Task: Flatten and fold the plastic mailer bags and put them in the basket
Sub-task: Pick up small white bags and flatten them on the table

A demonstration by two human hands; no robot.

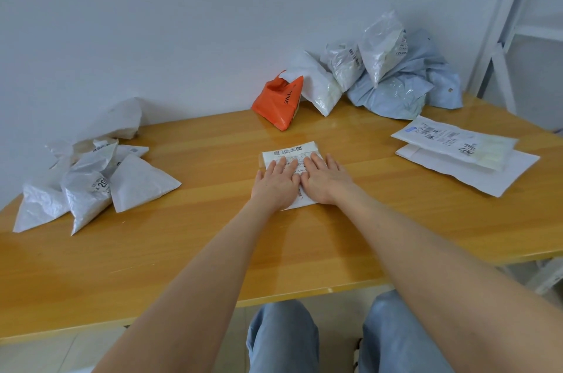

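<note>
The left hand (275, 182) and right hand (324, 179) pressed flat, side by side, on a white labelled plastic mailer bag (289, 152) at the middle of the glossy orange-brown wooden table (182, 250), with crumpled white plastic bags (91, 186) near its left edge.

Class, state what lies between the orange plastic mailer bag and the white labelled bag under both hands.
Only bare yellow wooden tabletop, shown in the head view.

Just left, right and beyond the central mailer (289, 151), bare table (182, 250) is lying open. Well to its left a heap of white bags (91, 186) is blocking passage. Beyond it an orange bag (275, 104) and a crumpled pile (387, 77) are standing. Flat mailers (457, 153) are lying well right.
</note>
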